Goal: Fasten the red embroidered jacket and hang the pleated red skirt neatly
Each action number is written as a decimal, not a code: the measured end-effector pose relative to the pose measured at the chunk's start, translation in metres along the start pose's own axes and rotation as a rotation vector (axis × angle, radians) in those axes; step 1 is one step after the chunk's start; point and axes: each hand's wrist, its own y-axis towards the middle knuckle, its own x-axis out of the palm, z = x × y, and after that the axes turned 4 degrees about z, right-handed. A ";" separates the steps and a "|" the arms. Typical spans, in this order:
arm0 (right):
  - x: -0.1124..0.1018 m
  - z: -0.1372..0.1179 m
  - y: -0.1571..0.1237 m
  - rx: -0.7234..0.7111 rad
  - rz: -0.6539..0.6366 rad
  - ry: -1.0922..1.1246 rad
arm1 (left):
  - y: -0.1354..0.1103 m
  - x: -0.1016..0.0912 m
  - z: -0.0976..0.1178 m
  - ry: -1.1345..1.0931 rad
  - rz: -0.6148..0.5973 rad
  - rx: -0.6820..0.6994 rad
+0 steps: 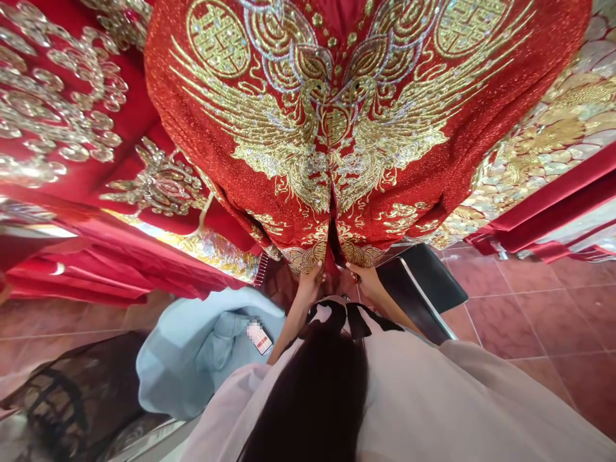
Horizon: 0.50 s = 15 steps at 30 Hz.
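Observation:
A red jacket (346,128) with gold and silver embroidered birds hangs open-fronted before me and fills the upper middle. My left hand (312,277) grips the bottom hem of its left front panel. My right hand (363,274) holds the hem of the right front panel, just across the centre opening. Both hands sit close together under the hem. My long dark hair (317,391) and pale top (433,398) fill the lower middle of the view.
More red embroidered garments (72,128) hang at the left, and a gold-scaled one (553,141) at the right. A light blue cloth bundle (202,353) with a small card lies lower left. A black chair (423,282) stands on the red tiled floor (529,308).

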 end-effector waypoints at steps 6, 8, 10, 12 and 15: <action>0.011 0.005 -0.005 0.029 -0.033 0.036 | -0.010 0.015 -0.012 0.011 -0.047 -0.056; 0.015 0.008 -0.008 0.036 -0.037 0.060 | -0.014 0.018 -0.014 0.001 -0.043 -0.047; 0.017 0.009 -0.011 0.038 -0.034 0.084 | -0.018 0.021 -0.014 -0.018 -0.031 -0.017; 0.019 0.011 -0.014 0.036 -0.030 0.100 | -0.021 0.024 -0.013 -0.042 -0.016 0.016; 0.019 0.013 -0.017 0.025 -0.036 0.103 | -0.021 0.027 -0.013 -0.083 -0.007 0.055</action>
